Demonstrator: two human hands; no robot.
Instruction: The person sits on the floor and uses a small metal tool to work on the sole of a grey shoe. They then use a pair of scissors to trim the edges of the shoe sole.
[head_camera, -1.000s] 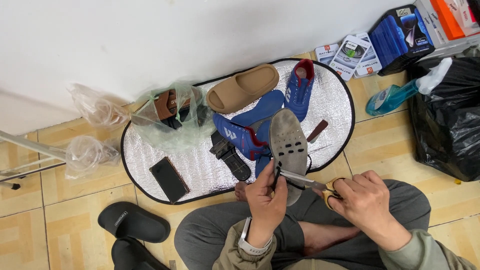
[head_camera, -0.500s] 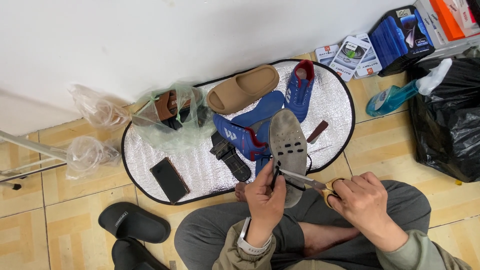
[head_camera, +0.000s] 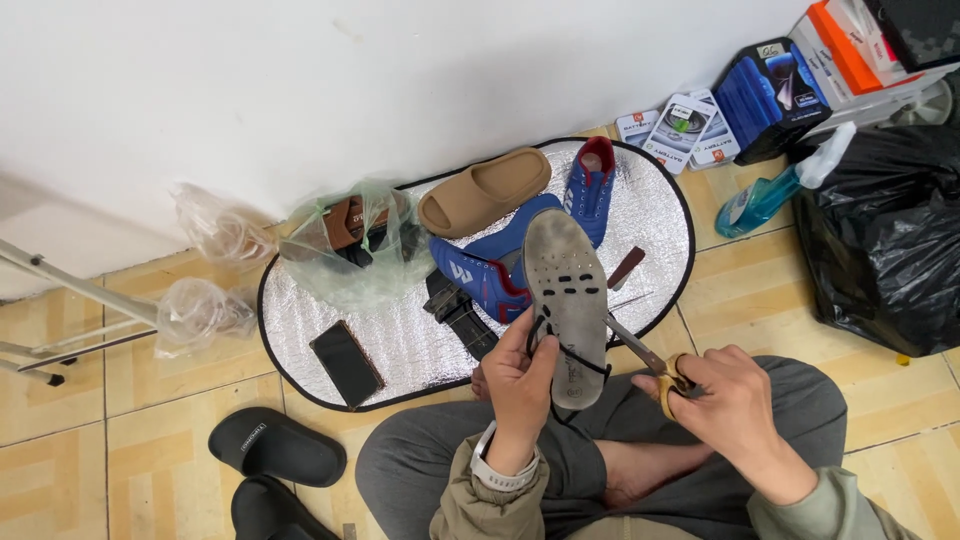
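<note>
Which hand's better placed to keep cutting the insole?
Right. The right hand already holds the scissors, blades at the grey insole edge; the left hand is occupied steadying the insole.

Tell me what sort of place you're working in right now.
Probably a room at home used as a makeshift shoe-repair spot: the person sits on a tiled floor by a white wall, with shoes on a silver mat, left hand holding a worn insole, right hand working scissors.

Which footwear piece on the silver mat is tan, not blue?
The tan slide sandal, lying at the silver mat's far edge near the wall; the two shoes beside it are blue.
</note>
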